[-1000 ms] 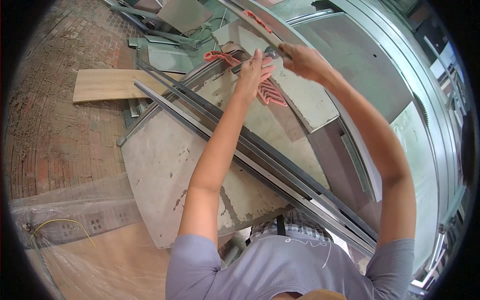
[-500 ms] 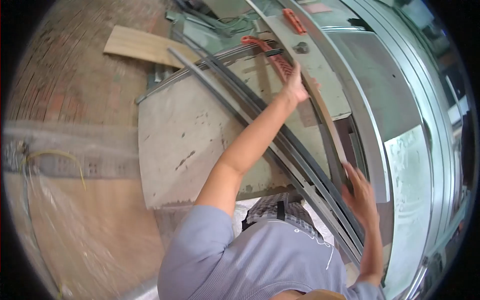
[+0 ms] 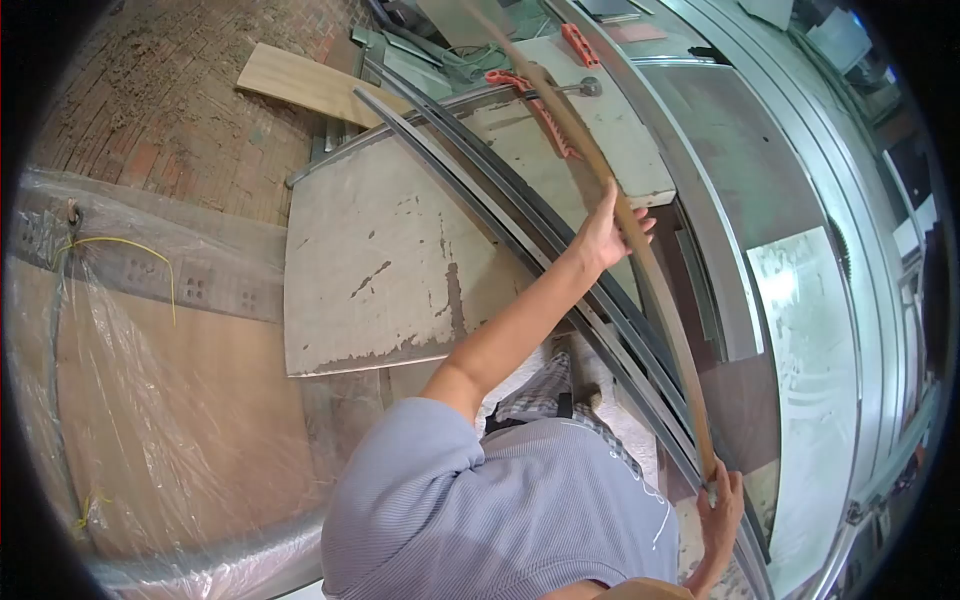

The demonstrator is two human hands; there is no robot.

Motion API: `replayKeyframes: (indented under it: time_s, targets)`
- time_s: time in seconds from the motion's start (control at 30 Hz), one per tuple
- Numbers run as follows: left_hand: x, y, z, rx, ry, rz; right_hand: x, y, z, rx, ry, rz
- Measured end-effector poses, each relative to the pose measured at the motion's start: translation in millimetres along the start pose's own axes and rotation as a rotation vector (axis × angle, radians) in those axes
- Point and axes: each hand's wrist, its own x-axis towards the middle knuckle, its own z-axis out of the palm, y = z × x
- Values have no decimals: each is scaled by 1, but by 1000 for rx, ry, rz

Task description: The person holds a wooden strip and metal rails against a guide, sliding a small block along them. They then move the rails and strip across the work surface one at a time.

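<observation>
A long, narrow brown strip (image 3: 662,290) runs from the top centre down to the lower right. Around its middle part is my left hand (image 3: 607,232), thumb on one side and fingers on the other. My right hand (image 3: 721,497) is closed on the strip's lower end. Left of the strip, dark metal profiles (image 3: 515,215) lie diagonally across a worn pale board (image 3: 400,250). Past my left hand, a red-handled tool (image 3: 552,128) lies partly behind the strip, with a round metal piece (image 3: 590,87) beside it.
A red object (image 3: 579,45) lies on the pale surface at the top. A wooden plank (image 3: 300,82) lies at the upper left. Plastic sheeting (image 3: 150,400) covers the left side. Long metal profiles (image 3: 700,190) and a glossy pale panel (image 3: 805,390) lie to the right.
The strip has shifted toward me and down to the right. My left hand has moved slightly down along with it; my right hand has moved down and closed on its lower end.
</observation>
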Motion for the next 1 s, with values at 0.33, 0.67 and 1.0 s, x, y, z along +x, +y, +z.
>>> replayKeyframes:
  time_s: [0.33, 0.67, 1.0]
  targets:
    - [-78, -49, -49, -34, 127, 34, -27, 54, 13, -95, 119, 61]
    - [-68, -48, -77, -25, 115, -77, -11, 64, 11, -176, 103, 63]
    - [-119, -32, -83, 236, 28, -188, 30, 81, 16, -186, 258, 80]
